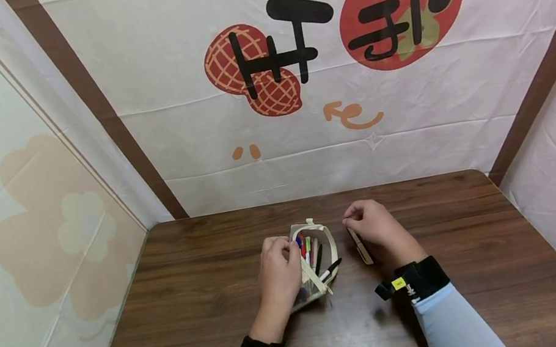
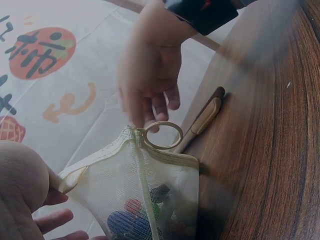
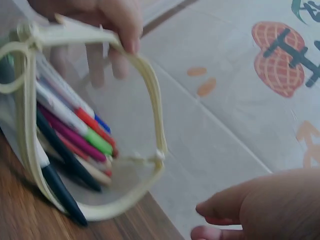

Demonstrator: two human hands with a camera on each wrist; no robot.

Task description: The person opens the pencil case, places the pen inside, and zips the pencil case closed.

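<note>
A mesh pencil pouch point(image 1: 332, 244) with cream trim stands unzipped on the table, its mouth wide. My left hand point(image 1: 279, 269) pinches the pouch's rim between thumb and fingers. Inside are several markers and pens point(image 3: 75, 120) with red, green, blue and purple ends. One dark-capped pen point(image 3: 65, 195) pokes out over the rim. To the right of the pouch, my right hand point(image 1: 377, 227) hovers with its fingers loosely bent, and nothing shows between them. Just below its fingertips lies a slim beige-and-dark item point(image 1: 360, 247) on the tabletop; its kind is unclear.
The brown wood-grain table point(image 1: 196, 312) ends at a white printed cloth point(image 1: 185, 152) behind it. More cloth hangs on the left and right sides. A ring pull point(image 2: 162, 135) stands at the pouch's upper edge.
</note>
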